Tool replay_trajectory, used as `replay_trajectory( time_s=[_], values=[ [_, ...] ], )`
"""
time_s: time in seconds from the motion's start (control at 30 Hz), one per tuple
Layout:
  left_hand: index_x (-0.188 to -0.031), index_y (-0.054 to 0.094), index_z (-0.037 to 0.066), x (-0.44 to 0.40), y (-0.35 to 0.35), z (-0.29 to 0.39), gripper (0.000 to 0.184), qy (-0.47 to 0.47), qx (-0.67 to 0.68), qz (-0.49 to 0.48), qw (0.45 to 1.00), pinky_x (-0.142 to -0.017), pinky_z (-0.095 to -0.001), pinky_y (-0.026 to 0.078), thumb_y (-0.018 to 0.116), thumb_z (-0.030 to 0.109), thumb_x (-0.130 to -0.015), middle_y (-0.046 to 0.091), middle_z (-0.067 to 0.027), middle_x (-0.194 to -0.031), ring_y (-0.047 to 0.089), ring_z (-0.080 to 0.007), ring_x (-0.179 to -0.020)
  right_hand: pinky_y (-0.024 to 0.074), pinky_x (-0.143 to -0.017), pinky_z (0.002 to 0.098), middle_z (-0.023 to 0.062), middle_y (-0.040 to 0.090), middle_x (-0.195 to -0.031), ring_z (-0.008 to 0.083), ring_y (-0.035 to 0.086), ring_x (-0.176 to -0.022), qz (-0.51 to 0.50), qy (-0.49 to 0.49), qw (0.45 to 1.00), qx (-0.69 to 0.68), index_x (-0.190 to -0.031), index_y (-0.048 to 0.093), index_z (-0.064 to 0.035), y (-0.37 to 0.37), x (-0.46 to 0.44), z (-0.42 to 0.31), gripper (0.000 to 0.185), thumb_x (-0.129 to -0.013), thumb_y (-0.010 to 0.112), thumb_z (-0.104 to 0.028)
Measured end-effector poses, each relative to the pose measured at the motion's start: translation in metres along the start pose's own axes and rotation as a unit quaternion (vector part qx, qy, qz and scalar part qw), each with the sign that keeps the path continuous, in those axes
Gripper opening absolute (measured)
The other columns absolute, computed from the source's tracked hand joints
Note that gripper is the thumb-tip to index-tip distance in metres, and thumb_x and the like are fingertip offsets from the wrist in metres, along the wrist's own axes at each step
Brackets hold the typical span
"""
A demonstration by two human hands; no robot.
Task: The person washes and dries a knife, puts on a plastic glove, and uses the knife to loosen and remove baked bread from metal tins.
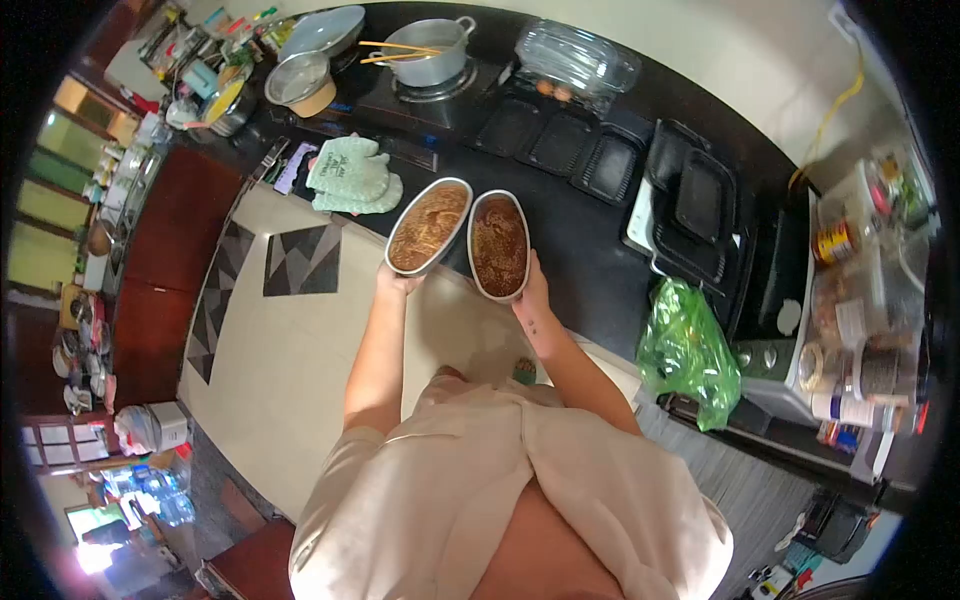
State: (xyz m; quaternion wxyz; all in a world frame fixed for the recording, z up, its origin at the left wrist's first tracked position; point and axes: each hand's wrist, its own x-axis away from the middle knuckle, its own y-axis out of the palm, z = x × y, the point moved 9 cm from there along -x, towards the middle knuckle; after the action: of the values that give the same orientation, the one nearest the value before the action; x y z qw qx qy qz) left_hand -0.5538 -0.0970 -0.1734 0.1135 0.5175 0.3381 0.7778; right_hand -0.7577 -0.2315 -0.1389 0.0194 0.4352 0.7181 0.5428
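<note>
Two oval white-rimmed baking dishes are held side by side near the counter's front edge. My left hand (401, 281) grips the near end of the left baking dish (430, 227), whose filling is light brown with pale swirls. In my right hand (534, 290) is the right baking dish (499, 245), with a darker brown, speckled filling. The fingers of both hands are mostly hidden beneath and behind the dishes. Left of the dishes, a pale green oven mitt (352, 178) lies on the counter.
Black plastic trays (612, 160) line the counter at right, near a green plastic bag (688, 350). A pot (425, 55) with chopsticks stands on the stove. Clear plastic containers (575, 55) and eggs (553, 91) sit at the back. A phone (294, 168) lies beside the mitt.
</note>
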Motion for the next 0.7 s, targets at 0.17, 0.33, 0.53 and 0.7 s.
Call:
replay_trajectory(
  time_s=[0.17, 0.33, 0.53, 0.7],
  values=[
    [-0.118, 0.051, -0.001, -0.048, -0.025, 0.029, 0.036, 0.105, -0.068, 0.058, 0.990, -0.088, -0.0436, 0.049, 0.033, 0.018, -0.093, 0.055, -0.0179, -0.118, 0.057, -0.0286, -0.105, 0.0466, -0.080, 0.0308, 0.0105, 0.055, -0.105, 0.0189, 0.055, -0.094, 0.179, -0.148, 0.952, 0.201, -0.113, 0.049, -0.0028, -0.019, -0.021, -0.002, 0.033, -0.095, 0.044, -0.030],
    [-0.096, 0.057, 0.000, -0.068, -0.041, 0.063, 0.023, 0.216, -0.403, 0.092, 0.884, -0.064, -0.0362, 0.050, 0.059, 0.018, -0.082, 0.062, -0.0122, -0.089, 0.061, -0.0241, -0.074, 0.0459, -0.075, 0.0276, 0.0059, 0.059, -0.091, 0.0146, 0.055, -0.083, 0.226, -0.285, 0.875, 0.318, -0.099, 0.055, -0.0021, -0.016, -0.021, -0.006, 0.014, -0.090, 0.048, -0.011],
    [-0.103, 0.055, 0.009, 0.042, 0.086, 0.161, 0.036, 0.577, -0.676, -0.028, 0.458, -0.087, -0.0451, 0.040, 0.068, 0.018, -0.071, 0.049, -0.0194, -0.117, 0.048, -0.0355, -0.108, 0.0462, -0.069, 0.0264, 0.0064, 0.063, -0.080, 0.0128, 0.057, -0.072, 0.341, -0.359, 0.723, 0.482, -0.085, 0.062, 0.0007, -0.005, 0.001, -0.024, 0.012, -0.084, 0.050, -0.003],
    [-0.115, 0.056, 0.015, 0.036, 0.123, 0.216, 0.058, 0.568, -0.775, -0.069, 0.269, -0.103, -0.0585, 0.016, 0.074, 0.019, -0.060, 0.031, -0.0212, -0.134, 0.021, -0.0377, -0.130, 0.0431, -0.061, 0.0223, 0.0018, 0.060, -0.080, 0.0091, 0.053, -0.070, 0.352, -0.355, 0.793, 0.348, -0.091, 0.061, -0.0013, -0.026, 0.004, -0.022, 0.014, -0.086, 0.051, -0.009]
  ],
)
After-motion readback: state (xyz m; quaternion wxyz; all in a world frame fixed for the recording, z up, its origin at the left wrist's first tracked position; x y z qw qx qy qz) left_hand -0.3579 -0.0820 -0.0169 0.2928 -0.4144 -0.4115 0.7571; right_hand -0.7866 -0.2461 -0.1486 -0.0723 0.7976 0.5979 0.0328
